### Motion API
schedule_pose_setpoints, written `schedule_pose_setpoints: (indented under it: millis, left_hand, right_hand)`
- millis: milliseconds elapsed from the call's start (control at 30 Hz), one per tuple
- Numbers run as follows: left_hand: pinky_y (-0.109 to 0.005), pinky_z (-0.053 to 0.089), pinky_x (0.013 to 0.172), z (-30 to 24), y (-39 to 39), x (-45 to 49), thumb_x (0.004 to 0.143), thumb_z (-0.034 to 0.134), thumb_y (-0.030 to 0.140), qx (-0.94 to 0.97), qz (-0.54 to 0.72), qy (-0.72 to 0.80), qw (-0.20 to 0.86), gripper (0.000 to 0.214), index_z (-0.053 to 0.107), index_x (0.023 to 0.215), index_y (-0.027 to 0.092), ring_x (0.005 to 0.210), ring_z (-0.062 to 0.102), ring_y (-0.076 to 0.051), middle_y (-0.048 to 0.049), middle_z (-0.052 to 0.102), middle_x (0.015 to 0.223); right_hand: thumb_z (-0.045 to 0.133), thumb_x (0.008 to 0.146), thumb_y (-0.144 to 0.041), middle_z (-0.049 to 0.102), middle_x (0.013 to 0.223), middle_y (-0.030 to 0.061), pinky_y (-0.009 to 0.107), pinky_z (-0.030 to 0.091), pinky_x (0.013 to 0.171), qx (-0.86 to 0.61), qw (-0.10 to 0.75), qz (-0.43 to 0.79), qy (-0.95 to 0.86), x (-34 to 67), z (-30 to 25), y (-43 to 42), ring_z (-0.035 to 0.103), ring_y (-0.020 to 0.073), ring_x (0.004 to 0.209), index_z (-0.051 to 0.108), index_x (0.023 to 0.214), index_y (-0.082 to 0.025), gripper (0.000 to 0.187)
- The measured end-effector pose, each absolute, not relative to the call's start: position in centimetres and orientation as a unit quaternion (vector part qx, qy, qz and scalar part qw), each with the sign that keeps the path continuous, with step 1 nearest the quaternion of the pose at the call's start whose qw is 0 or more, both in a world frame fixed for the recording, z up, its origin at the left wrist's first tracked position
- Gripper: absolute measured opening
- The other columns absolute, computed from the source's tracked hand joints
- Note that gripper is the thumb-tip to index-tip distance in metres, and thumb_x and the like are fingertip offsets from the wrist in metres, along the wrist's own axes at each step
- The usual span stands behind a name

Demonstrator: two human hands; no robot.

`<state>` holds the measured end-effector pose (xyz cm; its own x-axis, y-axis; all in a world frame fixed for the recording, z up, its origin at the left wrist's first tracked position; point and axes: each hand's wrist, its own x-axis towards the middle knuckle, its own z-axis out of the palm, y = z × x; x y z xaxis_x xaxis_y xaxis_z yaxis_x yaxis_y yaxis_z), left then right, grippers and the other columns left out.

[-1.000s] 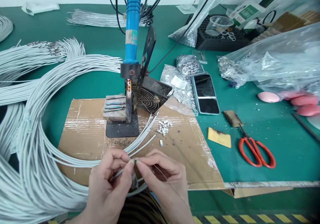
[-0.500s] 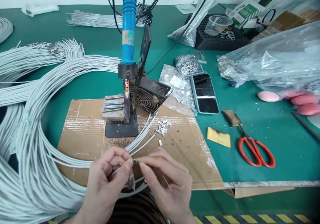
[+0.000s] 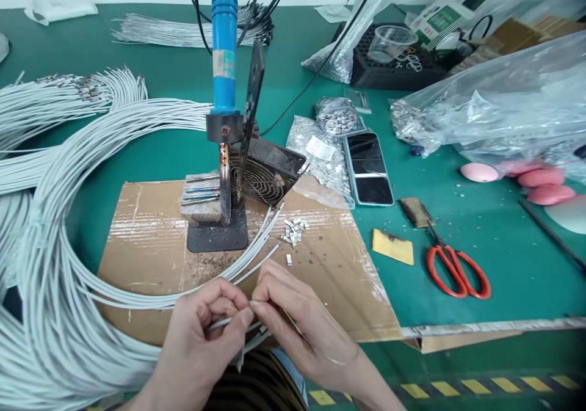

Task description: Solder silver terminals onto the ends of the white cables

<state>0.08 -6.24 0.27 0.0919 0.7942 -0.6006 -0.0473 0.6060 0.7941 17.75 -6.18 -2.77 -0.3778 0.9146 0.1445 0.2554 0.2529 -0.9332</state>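
Observation:
My left hand (image 3: 206, 338) is closed, pinching a white cable (image 3: 220, 323) near its end between thumb and forefinger. Fingertip to fingertip with it, my right hand (image 3: 302, 328) is pinched at the tip of the same cable, and the tip itself is hidden by the fingers. A thin pale strand crosses the right palm. Other white cable ends (image 3: 256, 255) lie on the cardboard just beyond my hands. A small pile of white and metallic pieces (image 3: 293, 232) is to their right, with one single piece (image 3: 289, 259) lying nearer to me.
A blue-handled soldering iron (image 3: 224, 63) stands upright over a black base plate (image 3: 217, 237), beside a dusty fan (image 3: 268, 179). Coiled white cables (image 3: 50, 264) fill the left. At right lie a phone (image 3: 370, 170), a yellow sponge (image 3: 392, 247), red-handled scissors (image 3: 458, 270) and plastic bags (image 3: 494, 99).
My fingertips have come together over the cable's tip, where coloured wire showed before. The right hand has turned, its forearm now slanting in from the lower right. The view has shifted slightly.

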Motion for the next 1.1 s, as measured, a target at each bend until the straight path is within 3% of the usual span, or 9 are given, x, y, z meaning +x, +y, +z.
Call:
schedule_pose_setpoints:
  millis: [133, 200, 333, 533, 667, 800, 1000, 1100]
  left_hand:
    - [-0.017, 0.026, 0.052, 0.0, -5.5, -0.7, 0.07, 0.089, 0.036, 0.311, 0.363, 0.616, 0.626, 0.028, 0.069, 0.071, 0.015, 0.053, 0.035, -0.007, 0.0065, 0.051, 0.053]
    - [-0.018, 0.027, 0.052, -0.2, -5.2, -1.0, 0.068, 0.09, 0.035, 0.302, 0.38, 0.619, 0.617, 0.028, 0.07, 0.072, 0.015, 0.054, 0.036, -0.007, 0.0062, 0.052, 0.054]
    - [-0.018, 0.028, 0.052, -0.3, -5.1, -0.8, 0.069, 0.09, 0.033, 0.302, 0.39, 0.618, 0.612, 0.025, 0.072, 0.072, 0.016, 0.054, 0.036, -0.007, 0.0056, 0.053, 0.055]
    - [-0.017, 0.032, 0.052, -0.2, -5.3, -0.2, 0.07, 0.088, 0.031, 0.316, 0.399, 0.624, 0.593, 0.022, 0.072, 0.07, 0.016, 0.054, 0.042, -0.008, 0.0046, 0.056, 0.055]
    - [-0.017, 0.034, 0.051, -0.3, -5.4, -0.1, 0.072, 0.086, 0.031, 0.332, 0.402, 0.621, 0.585, 0.019, 0.073, 0.071, 0.017, 0.054, 0.044, -0.008, 0.0033, 0.059, 0.057]
    - [-0.017, 0.036, 0.05, -0.7, -5.5, -0.6, 0.077, 0.083, 0.031, 0.351, 0.401, 0.615, 0.581, 0.017, 0.074, 0.072, 0.018, 0.054, 0.046, -0.009, 0.0021, 0.062, 0.06]
    - [-0.016, 0.046, 0.054, -1.1, -5.7, -1.0, 0.086, 0.077, 0.03, 0.403, 0.395, 0.587, 0.58, 0.014, 0.074, 0.078, 0.019, 0.057, 0.058, -0.01, 0.001, 0.069, 0.065]
    - [-0.016, 0.042, 0.05, -0.9, -6.1, -0.5, 0.086, 0.075, 0.03, 0.41, 0.398, 0.626, 0.531, 0.013, 0.073, 0.077, 0.02, 0.055, 0.054, -0.01, 0.0019, 0.068, 0.064]
  right_hand:
    - [0.059, 0.104, -0.022, 0.054, 0.069, -0.0032, 0.026, 0.038, 0.057, -0.583, 0.419, 0.293, -0.632, 20.4, -4.4, -5.9, 0.049, 0.0137, 0.063, 0.06, 0.076, -0.022, 0.029]
    - [0.068, 0.099, -0.026, 0.059, 0.068, -0.002, 0.028, 0.039, 0.058, -0.641, 0.406, 0.195, -0.621, 21.3, -5.6, -5.7, 0.051, 0.0153, 0.064, 0.069, 0.079, -0.022, 0.02]
    - [0.076, 0.091, -0.029, 0.064, 0.069, 0.0004, 0.03, 0.044, 0.062, -0.657, 0.39, 0.157, -0.626, 21.4, -7.4, -6.0, 0.056, 0.0184, 0.07, 0.074, 0.079, -0.021, 0.014]
    - [0.07, 0.096, -0.031, 0.063, 0.063, -0.0024, 0.024, 0.048, 0.047, -0.684, 0.382, 0.219, -0.581, 19.6, -7.2, -7.9, 0.056, 0.0115, 0.049, 0.071, 0.08, -0.021, 0.019]
    - [0.078, 0.091, -0.039, 0.071, 0.064, -0.0013, 0.02, 0.058, 0.049, -0.676, 0.477, 0.4, -0.394, 17.4, -5.3, -8.5, 0.066, 0.0123, 0.049, 0.071, 0.086, -0.021, 0.02]
    - [0.087, 0.083, -0.035, 0.077, 0.064, 0.0015, 0.018, 0.062, 0.053, -0.578, 0.546, 0.53, -0.296, 15.2, -3.9, -8.1, 0.073, 0.0134, 0.053, 0.081, 0.085, -0.022, 0.015]
    - [0.088, 0.08, -0.044, 0.067, 0.059, 0.0001, 0.016, 0.052, 0.039, -0.514, 0.54, 0.6, -0.289, 13.5, -4.5, -7.7, 0.058, 0.008, 0.041, 0.087, 0.081, -0.02, 0.023]
    - [0.087, 0.081, -0.051, 0.063, 0.054, -0.0012, 0.015, 0.045, 0.034, -0.512, 0.52, 0.624, -0.279, 13.3, -4.6, -7.7, 0.049, 0.006, 0.037, 0.087, 0.085, -0.019, 0.032]
